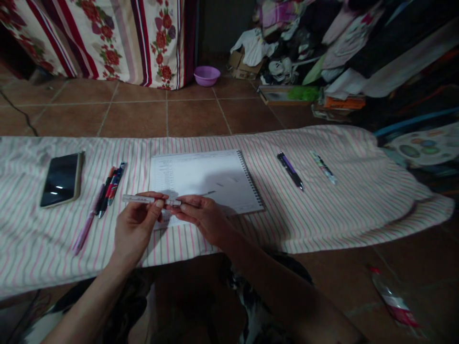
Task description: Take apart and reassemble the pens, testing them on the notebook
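Left hand (134, 229), right hand (201, 217) — one slim white pen (139, 198)

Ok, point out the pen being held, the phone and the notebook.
white pen (136, 198): head view, bare barrel near its left end.
phone (60, 179): head view, middle of the dark screen.
notebook (208, 174): head view, open page near its centre.

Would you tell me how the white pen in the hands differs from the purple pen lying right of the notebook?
The white pen is pale; the purple pen is dark. The left hand and right hand pinch the white pen over the notebook's near edge; the purple pen lies untouched on the striped cloth. The white pen runs level across the view; the purple pen slants. Both are slim pens.
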Tool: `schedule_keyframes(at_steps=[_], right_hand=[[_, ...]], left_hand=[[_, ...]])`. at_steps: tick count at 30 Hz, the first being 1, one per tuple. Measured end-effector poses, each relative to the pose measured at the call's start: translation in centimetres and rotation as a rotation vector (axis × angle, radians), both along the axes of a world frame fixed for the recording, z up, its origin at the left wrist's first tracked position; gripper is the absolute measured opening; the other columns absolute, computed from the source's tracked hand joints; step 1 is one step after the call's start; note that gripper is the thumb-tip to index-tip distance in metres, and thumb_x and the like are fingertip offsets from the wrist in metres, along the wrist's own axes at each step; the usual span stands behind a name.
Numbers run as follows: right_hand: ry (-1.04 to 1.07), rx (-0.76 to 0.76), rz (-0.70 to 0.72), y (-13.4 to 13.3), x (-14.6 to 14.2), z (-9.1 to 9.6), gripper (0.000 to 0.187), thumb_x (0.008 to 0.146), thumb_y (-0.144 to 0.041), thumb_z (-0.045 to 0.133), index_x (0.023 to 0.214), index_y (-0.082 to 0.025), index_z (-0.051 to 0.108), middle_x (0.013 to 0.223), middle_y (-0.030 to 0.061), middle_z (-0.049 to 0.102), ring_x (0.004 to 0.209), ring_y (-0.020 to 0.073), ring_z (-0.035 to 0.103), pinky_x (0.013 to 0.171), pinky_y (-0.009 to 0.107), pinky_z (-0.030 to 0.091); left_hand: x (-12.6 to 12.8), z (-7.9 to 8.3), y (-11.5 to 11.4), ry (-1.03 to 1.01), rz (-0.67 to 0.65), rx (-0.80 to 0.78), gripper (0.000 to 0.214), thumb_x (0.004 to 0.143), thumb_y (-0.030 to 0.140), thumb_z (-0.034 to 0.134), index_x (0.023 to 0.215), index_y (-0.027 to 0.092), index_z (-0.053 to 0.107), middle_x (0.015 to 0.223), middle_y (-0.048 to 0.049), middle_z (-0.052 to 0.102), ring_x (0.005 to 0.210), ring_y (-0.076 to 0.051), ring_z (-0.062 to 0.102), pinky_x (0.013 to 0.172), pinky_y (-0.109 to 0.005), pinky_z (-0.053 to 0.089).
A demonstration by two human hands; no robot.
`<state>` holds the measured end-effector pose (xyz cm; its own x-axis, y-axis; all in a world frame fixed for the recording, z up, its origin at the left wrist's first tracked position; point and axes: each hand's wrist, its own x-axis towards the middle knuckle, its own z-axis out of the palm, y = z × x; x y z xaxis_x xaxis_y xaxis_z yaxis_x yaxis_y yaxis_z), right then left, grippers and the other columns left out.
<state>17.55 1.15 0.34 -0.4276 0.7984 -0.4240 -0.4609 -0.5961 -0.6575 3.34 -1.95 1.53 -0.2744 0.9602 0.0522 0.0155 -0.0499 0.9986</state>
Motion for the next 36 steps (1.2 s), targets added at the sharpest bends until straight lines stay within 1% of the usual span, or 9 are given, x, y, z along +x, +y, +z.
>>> schedule_keyframes(at_steps=[3,6,9,13,16,19,23,28,36], right_hand=[[0.063,0.002,0.022,-0.1,-0.1,-0.2,0.03,0.056,-0.022,0.077,0.082,-0.011,0.067,0.078,0.0038,0.07,0.073,0.013,0.066,0.09,0.034,0.046],[0.109,-0.015,0.037,-0.1,-0.1,-0.5,0.03,0.056,-0.021,0.078,0.082,-0.011,0.067,0.076,0.0025,0.07,0.073,0.0125,0.066,0.092,0.034,0.045],[0.146,-0.019,0.05,-0.2,-0.2,-0.8,0.031,0.056,-0.021,0.078,0.083,-0.011,0.067,0.077,0.0025,0.07,0.073,0.0122,0.066,0.092,0.034,0.045],[0.178,0.004,0.067,-0.3,-0.2,-1.1,0.031,0.058,-0.023,0.077,0.085,-0.012,0.067,0.083,0.0034,0.07,0.079,0.0137,0.066,0.093,0.033,0.045],[0.158,0.011,0.071,-0.3,-0.3,-1.1,0.03,0.06,-0.024,0.076,0.086,-0.012,0.067,0.083,0.0036,0.07,0.079,0.0138,0.067,0.091,0.033,0.046],[0.122,0.013,0.064,-0.3,-0.2,-0.9,0.028,0.06,-0.024,0.076,0.084,-0.012,0.067,0.08,0.003,0.07,0.077,0.0132,0.067,0.089,0.032,0.047],[0.086,0.012,0.055,-0.2,-0.1,-0.7,0.028,0.063,-0.024,0.074,0.087,-0.011,0.066,0.081,0.0039,0.07,0.076,0.0124,0.067,0.084,0.029,0.049],[0.071,-0.002,0.055,-0.2,0.0,-0.5,0.03,0.063,-0.023,0.074,0.089,-0.01,0.064,0.084,0.0056,0.07,0.079,0.0138,0.067,0.087,0.03,0.048],[0.066,-0.011,0.037,-0.1,0.0,-0.3,0.029,0.064,-0.022,0.073,0.089,-0.01,0.063,0.084,0.006,0.071,0.076,0.0141,0.068,0.088,0.031,0.048]], left_hand=[[0.0,0.1,-0.3,0.132,0.025,0.054,0.015,0.072,0.026,0.067,0.084,0.017,0.064,0.082,-0.0027,0.066,0.062,-0.011,0.058,0.054,-0.022,0.047],[-0.1,0.1,-0.4,0.268,0.034,0.118,0.014,0.073,0.027,0.066,0.083,0.018,0.064,0.082,-0.0022,0.066,0.061,-0.011,0.059,0.056,-0.023,0.049],[-0.2,0.2,-0.3,0.33,0.039,0.143,0.011,0.074,0.027,0.065,0.08,0.018,0.063,0.081,-0.0018,0.066,0.058,-0.01,0.059,0.054,-0.022,0.049],[-0.1,0.5,-0.3,0.297,0.055,0.136,0.012,0.074,0.027,0.065,0.08,0.017,0.062,0.078,-0.0009,0.065,0.055,-0.01,0.058,0.052,-0.021,0.048],[0.1,0.7,-0.2,0.26,0.067,0.137,0.013,0.074,0.027,0.065,0.079,0.017,0.062,0.076,-0.0002,0.064,0.053,-0.009,0.057,0.051,-0.021,0.048],[0.2,0.6,-0.1,0.228,0.072,0.139,0.012,0.074,0.028,0.065,0.079,0.017,0.062,0.074,0.0011,0.064,0.053,-0.008,0.057,0.052,-0.021,0.049],[0.1,0.2,0.0,0.174,0.078,0.146,0.011,0.075,0.027,0.065,0.081,0.019,0.063,0.07,0.0031,0.064,0.054,-0.009,0.058,0.055,-0.022,0.049],[0.1,0.2,0.1,0.172,0.089,0.143,0.011,0.075,0.027,0.065,0.082,0.018,0.063,0.071,0.003,0.064,0.054,-0.008,0.058,0.055,-0.021,0.05],[0.3,0.2,0.3,0.048,0.144,0.067,0.016,0.073,0.032,0.067,0.08,0.018,0.063,0.07,0.0028,0.066,0.054,-0.009,0.06,0.051,-0.021,0.051]])
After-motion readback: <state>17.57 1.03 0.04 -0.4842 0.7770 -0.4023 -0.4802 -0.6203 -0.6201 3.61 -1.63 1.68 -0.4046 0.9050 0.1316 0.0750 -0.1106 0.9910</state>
